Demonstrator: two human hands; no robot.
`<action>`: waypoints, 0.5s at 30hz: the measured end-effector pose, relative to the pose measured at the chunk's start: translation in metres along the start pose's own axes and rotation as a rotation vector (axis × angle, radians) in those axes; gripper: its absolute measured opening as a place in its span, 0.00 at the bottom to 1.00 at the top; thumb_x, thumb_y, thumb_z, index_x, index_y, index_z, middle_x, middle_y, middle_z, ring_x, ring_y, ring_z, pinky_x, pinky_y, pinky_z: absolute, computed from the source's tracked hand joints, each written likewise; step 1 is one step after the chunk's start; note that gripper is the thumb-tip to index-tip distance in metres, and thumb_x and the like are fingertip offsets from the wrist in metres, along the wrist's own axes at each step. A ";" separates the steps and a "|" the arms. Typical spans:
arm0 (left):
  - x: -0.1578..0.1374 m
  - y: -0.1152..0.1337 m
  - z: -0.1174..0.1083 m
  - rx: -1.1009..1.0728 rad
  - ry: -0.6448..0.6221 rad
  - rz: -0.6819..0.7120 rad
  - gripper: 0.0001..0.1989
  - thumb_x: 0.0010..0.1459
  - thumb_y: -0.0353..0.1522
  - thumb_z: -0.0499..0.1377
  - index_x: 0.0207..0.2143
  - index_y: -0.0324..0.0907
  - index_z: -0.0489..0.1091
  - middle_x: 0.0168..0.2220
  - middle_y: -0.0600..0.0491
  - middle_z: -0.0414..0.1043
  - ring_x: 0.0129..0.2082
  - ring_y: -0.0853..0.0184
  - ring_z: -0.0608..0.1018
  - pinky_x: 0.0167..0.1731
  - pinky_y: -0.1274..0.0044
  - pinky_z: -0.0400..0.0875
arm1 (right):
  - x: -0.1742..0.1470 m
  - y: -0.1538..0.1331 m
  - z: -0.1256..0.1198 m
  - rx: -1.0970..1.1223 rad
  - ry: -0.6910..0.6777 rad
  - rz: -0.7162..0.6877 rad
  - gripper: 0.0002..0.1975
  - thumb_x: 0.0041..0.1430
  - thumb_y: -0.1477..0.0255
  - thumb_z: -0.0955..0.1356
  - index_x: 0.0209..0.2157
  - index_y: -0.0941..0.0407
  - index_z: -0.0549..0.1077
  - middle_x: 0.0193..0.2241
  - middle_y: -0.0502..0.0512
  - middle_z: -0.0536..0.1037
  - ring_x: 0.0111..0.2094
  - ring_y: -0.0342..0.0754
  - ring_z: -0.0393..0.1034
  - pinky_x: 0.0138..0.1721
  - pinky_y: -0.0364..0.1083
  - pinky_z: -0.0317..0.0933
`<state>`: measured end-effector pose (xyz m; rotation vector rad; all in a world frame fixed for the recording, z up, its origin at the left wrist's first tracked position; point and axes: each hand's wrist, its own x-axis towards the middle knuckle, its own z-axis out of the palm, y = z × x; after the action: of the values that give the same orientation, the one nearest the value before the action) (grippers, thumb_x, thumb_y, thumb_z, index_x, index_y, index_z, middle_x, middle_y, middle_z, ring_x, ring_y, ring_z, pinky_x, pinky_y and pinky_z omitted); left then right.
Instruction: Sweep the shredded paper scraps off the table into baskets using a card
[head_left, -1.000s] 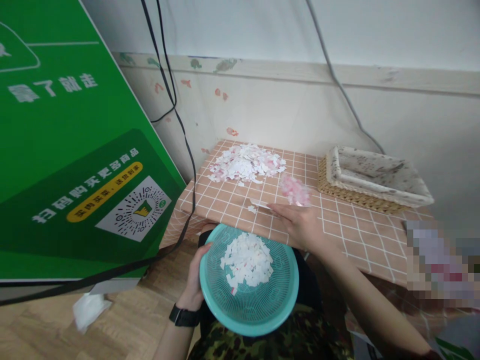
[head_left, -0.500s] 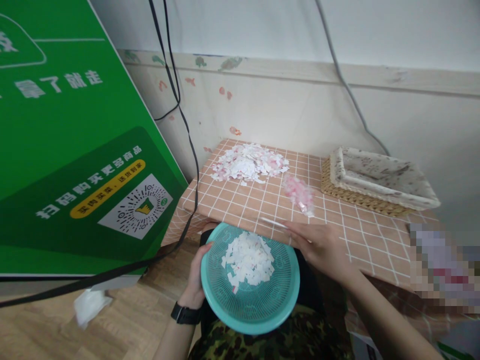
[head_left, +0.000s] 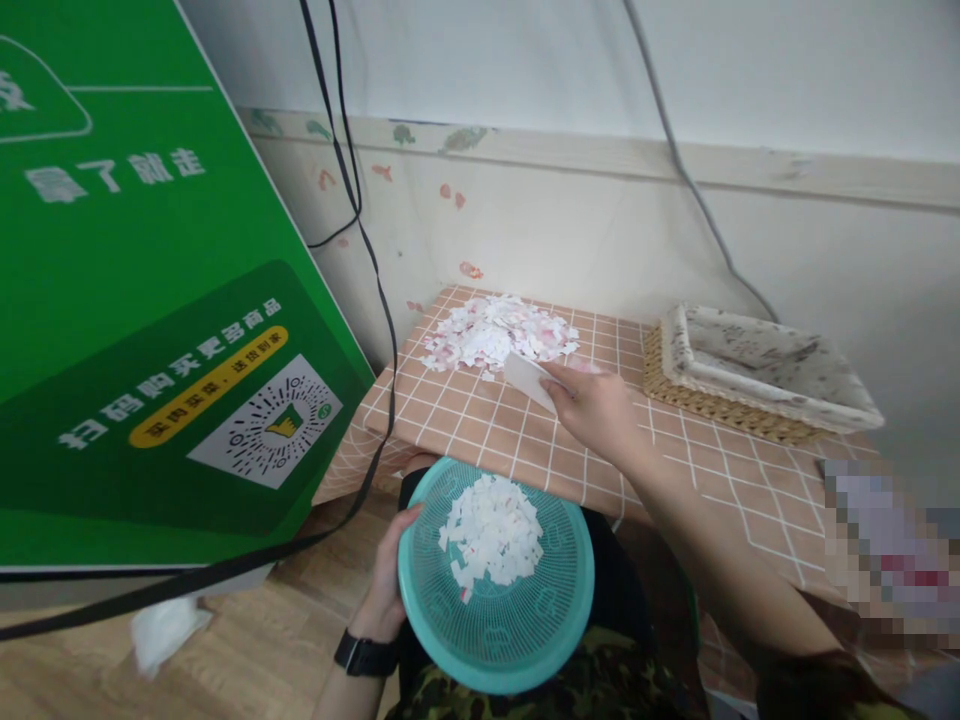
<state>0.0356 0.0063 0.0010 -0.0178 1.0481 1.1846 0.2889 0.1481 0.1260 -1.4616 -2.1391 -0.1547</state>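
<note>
My left hand grips the rim of a teal plastic colander, tilted on my lap below the table edge. A heap of small white paper scraps lies in the colander. Over the table, my right hand pinches a flat white card. The card's far end is close to a larger pile of white and pinkish paper scraps at the back left of the table. Behind my right hand, a pink clear-wrapped bundle is mostly hidden.
The table wears a brown checked cloth. A cloth-lined wicker basket stands at the back right. On the left are a green sign panel and a hanging black cable. A white plastic bag lies on the floor.
My right hand has moved the card from the table's front edge up and back toward the scrap pile, now covering most of the pink bundle. My left hand still holds the colander.
</note>
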 end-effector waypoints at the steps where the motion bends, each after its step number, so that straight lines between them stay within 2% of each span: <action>1: 0.001 0.000 -0.001 0.004 0.010 0.001 0.07 0.50 0.32 0.62 0.28 0.35 0.76 0.25 0.48 0.79 0.24 0.63 0.79 0.30 0.73 0.74 | 0.004 -0.004 0.002 0.008 -0.022 -0.018 0.16 0.62 0.69 0.62 0.47 0.51 0.76 0.27 0.54 0.81 0.26 0.48 0.74 0.28 0.46 0.60; 5: 0.002 0.001 -0.005 0.006 0.017 -0.009 0.06 0.50 0.32 0.62 0.26 0.36 0.76 0.21 0.51 0.78 0.21 0.65 0.77 0.27 0.74 0.74 | 0.023 -0.013 0.015 0.023 -0.086 -0.074 0.16 0.62 0.69 0.62 0.47 0.50 0.77 0.28 0.54 0.81 0.27 0.47 0.73 0.28 0.45 0.57; 8: 0.002 0.000 -0.009 0.012 0.009 -0.001 0.07 0.49 0.32 0.63 0.27 0.36 0.76 0.24 0.50 0.79 0.22 0.65 0.78 0.28 0.74 0.74 | 0.037 -0.014 0.022 0.015 -0.123 -0.114 0.16 0.61 0.70 0.61 0.46 0.50 0.77 0.30 0.55 0.81 0.28 0.48 0.72 0.29 0.46 0.56; 15: 0.004 -0.002 -0.013 0.013 0.018 -0.012 0.08 0.48 0.33 0.64 0.28 0.36 0.77 0.25 0.50 0.80 0.23 0.63 0.79 0.31 0.72 0.74 | 0.063 -0.011 0.005 0.006 -0.246 -0.291 0.13 0.58 0.73 0.63 0.38 0.50 0.79 0.27 0.52 0.79 0.30 0.47 0.71 0.29 0.45 0.52</action>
<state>0.0289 0.0016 -0.0097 -0.0247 1.0697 1.1688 0.2607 0.1983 0.1549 -1.2109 -2.5433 -0.0762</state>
